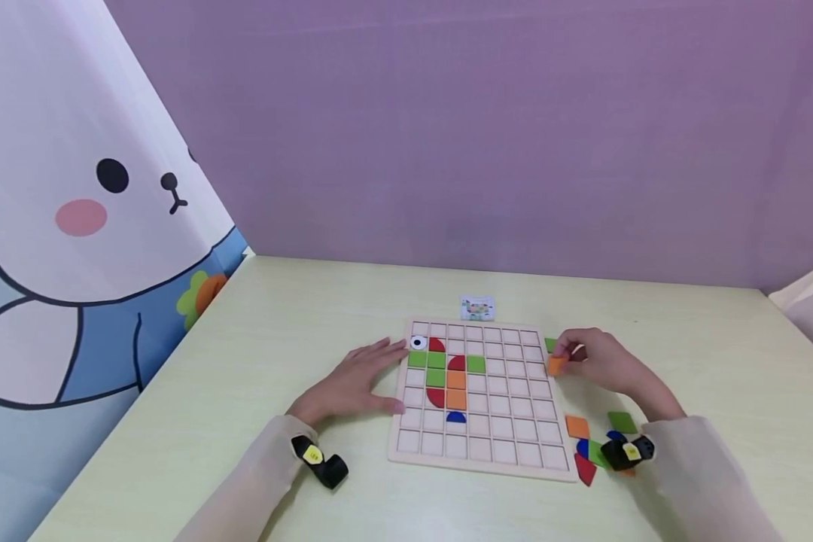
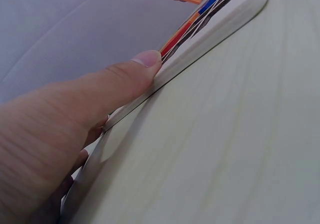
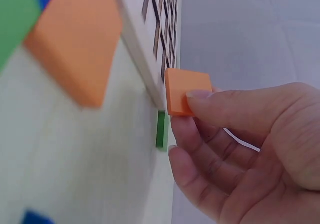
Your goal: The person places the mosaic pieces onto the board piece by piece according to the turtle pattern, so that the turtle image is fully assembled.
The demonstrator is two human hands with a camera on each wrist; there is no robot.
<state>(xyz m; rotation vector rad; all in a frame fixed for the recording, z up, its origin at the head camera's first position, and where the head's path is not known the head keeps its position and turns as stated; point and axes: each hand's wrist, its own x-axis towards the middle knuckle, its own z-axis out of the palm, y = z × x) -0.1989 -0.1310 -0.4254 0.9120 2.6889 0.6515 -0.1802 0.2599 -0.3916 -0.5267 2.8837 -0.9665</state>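
A pale wooden grid board (image 1: 481, 449) lies on the table, with green, red, orange and blue tiles and a round eye tile (image 1: 418, 342) in its left part. My left hand (image 1: 352, 384) rests at the board's left edge, fingers spread, thumb touching the rim in the left wrist view. Between thumb and fingers, my right hand (image 1: 603, 363) pinches an orange square tile (image 3: 187, 92) at the board's right edge. A green tile (image 3: 162, 129) lies on the table beyond that hand, by the board's edge.
Loose tiles lie right of the board: an orange square (image 1: 577, 427), a red piece (image 1: 586, 470), a green one (image 1: 622, 422) and several others, partly hidden by the right wrist's black strap (image 1: 628, 452). A small picture card (image 1: 477, 308) lies behind the board.
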